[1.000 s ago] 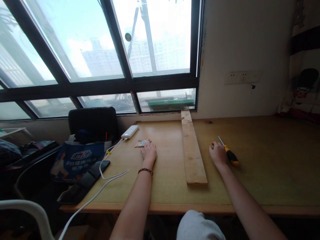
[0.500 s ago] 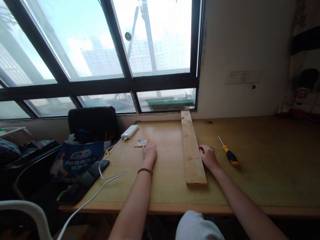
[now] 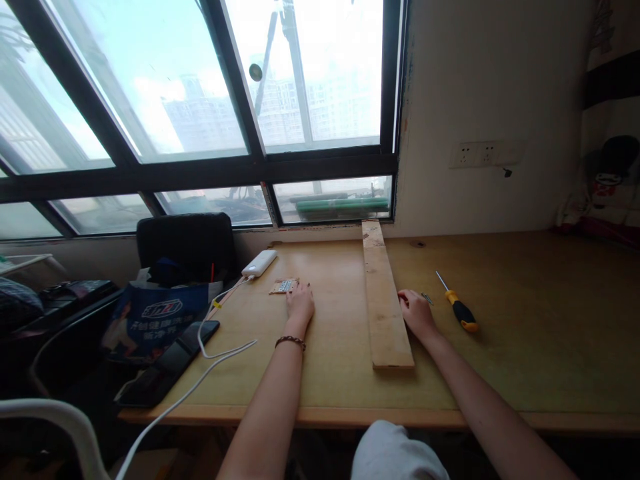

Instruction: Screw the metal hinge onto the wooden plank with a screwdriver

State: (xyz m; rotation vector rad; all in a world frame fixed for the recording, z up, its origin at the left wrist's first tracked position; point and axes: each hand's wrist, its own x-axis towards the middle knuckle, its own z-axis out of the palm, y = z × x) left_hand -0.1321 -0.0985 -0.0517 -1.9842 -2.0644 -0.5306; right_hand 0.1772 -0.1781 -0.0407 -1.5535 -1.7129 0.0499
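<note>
My left hand [image 3: 301, 303] rests on the tabletop with its fingers loosely spread and bent. Its fingertips meet the near right side of a small flat patterned piece [image 3: 283, 287], too small to identify. On the other side of a long wooden board [image 3: 385, 300], my right hand [image 3: 416, 312] lies on the table, fingers loosely bent. Its fingertips are close against the board's right edge; whether they touch it I cannot tell. Just beyond that hand lie small metal pieces, seemingly screws [image 3: 427, 299]. A screwdriver [image 3: 461, 311] with a yellow and black handle lies farther right.
A white power bank [image 3: 259, 264] with a white cable [image 3: 200, 337] sits at the table's left. A black phone-like slab [image 3: 173, 363] lies along the left edge. Beyond it are a blue bag [image 3: 155, 320] and a black chair [image 3: 185, 240]. The board's far end reaches the window wall.
My left fingers have shifted very slightly to the right, baring a little more of the patterned piece. My right hand, the board and the screwdriver stay put.
</note>
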